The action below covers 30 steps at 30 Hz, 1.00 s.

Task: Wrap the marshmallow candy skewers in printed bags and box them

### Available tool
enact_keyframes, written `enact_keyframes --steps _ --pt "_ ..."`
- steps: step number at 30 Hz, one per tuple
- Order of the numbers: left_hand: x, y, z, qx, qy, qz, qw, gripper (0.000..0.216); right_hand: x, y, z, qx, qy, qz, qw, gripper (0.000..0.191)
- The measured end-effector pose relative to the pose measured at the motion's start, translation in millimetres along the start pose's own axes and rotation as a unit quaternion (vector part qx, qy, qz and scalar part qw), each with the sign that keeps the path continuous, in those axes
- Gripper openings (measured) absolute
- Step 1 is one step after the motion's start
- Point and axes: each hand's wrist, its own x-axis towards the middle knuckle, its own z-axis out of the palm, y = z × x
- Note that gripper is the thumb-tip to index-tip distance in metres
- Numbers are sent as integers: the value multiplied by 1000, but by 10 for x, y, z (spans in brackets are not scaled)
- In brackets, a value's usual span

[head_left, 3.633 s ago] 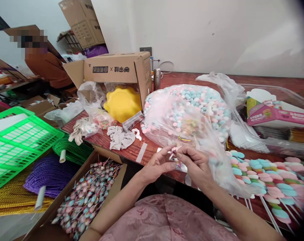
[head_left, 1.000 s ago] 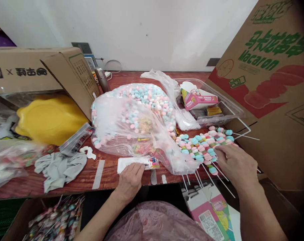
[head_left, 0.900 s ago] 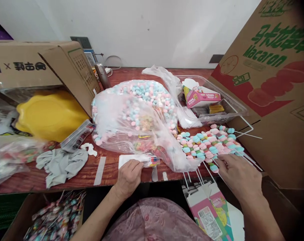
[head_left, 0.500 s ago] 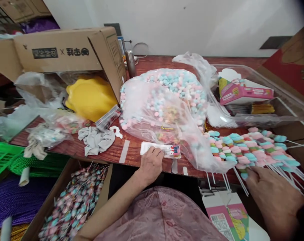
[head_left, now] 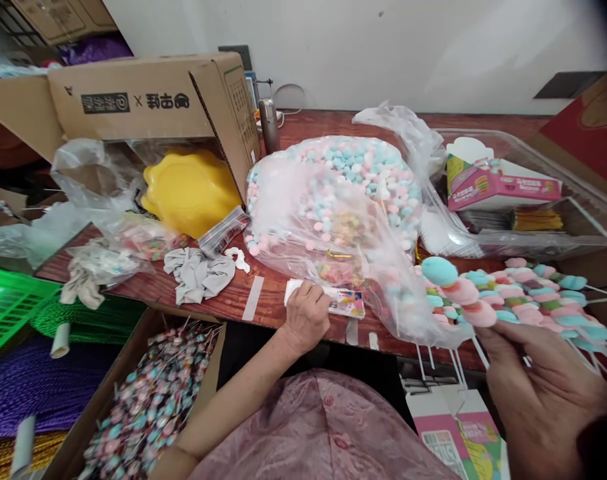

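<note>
My right hand [head_left: 543, 380] pinches a marshmallow skewer [head_left: 463, 292] with blue and pink pieces, lifted slightly above the table's right front edge. Beside and behind it lies a pile of similar skewers [head_left: 543, 293], their white sticks hanging over the edge. At the front middle, my left hand [head_left: 307, 317] rests with curled fingers on a small stack of printed clear bags [head_left: 347, 303]; its fingertips press on the stack. Just behind stands a large open plastic bag of pastel marshmallows [head_left: 368, 163], its loose film [head_left: 408, 313] spreading toward the skewers.
A clear tub [head_left: 513, 143] holds pink cartons at the back right. To the left are a cardboard box [head_left: 133, 100], a yellow scalloped tray [head_left: 188, 193] and a grey cloth [head_left: 198, 273]. Below, a carton holds many wrapped skewers [head_left: 143, 393]. A metal bottle [head_left: 269, 127] stands behind.
My right hand has picked up one marshmallow skewer from the pile and raised it leftward. My left hand stays at the printed bags. The view has shifted slightly.
</note>
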Motion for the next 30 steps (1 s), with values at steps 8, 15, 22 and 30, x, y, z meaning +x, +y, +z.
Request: enact_keyframes --steps 8,15,22,30 --pt "-101 -140 -65 -94 -47 9 994 22 108 -201 254 59 -51 -95 992 4" --pt "-51 -267 -43 -312 -4 -84 946 18 62 -113 311 106 -154 -77 979 7" --pt "28 -331 48 -438 -2 -213 873 14 161 -22 323 135 -197 -100 966 7" --pt "78 -445 3 -486 -60 -201 848 8 227 -25 243 151 -209 -146 955 8"
